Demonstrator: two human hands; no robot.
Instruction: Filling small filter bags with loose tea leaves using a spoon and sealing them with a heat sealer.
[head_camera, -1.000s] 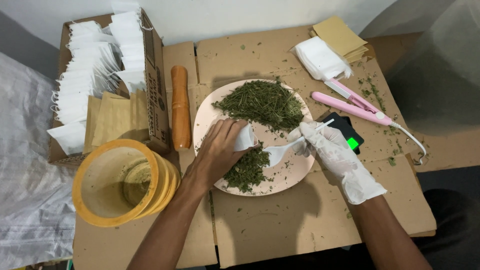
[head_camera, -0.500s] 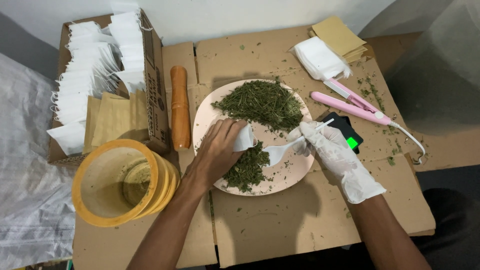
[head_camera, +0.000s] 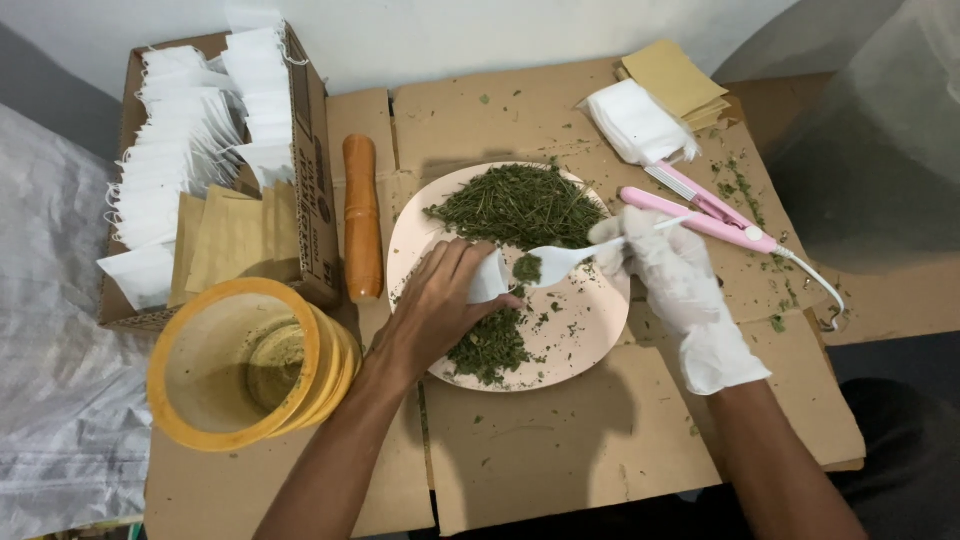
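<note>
A pale pink plate (head_camera: 580, 330) lies on flattened cardboard and carries two heaps of dried green herb (head_camera: 520, 205). My left hand (head_camera: 435, 305) rests over the plate's left side and holds a small white filter bag (head_camera: 487, 280) open. My right hand (head_camera: 665, 265), in a white glove, grips a white plastic fork (head_camera: 565, 260) with a small clump of herb on its tines, right at the bag's mouth.
A cardboard box (head_camera: 315, 180) at the left holds white filter bags and tan pouches. A yellow tub (head_camera: 230, 365) sits at front left, an orange cylinder (head_camera: 362, 215) beside the plate. A pink sealer tool (head_camera: 700, 210), white bags (head_camera: 635, 125) and tan envelopes (head_camera: 675, 78) lie at right.
The fork has come up from the plate with herb on it and moved left to the bag's mouth. My left hand has stayed over the plate.
</note>
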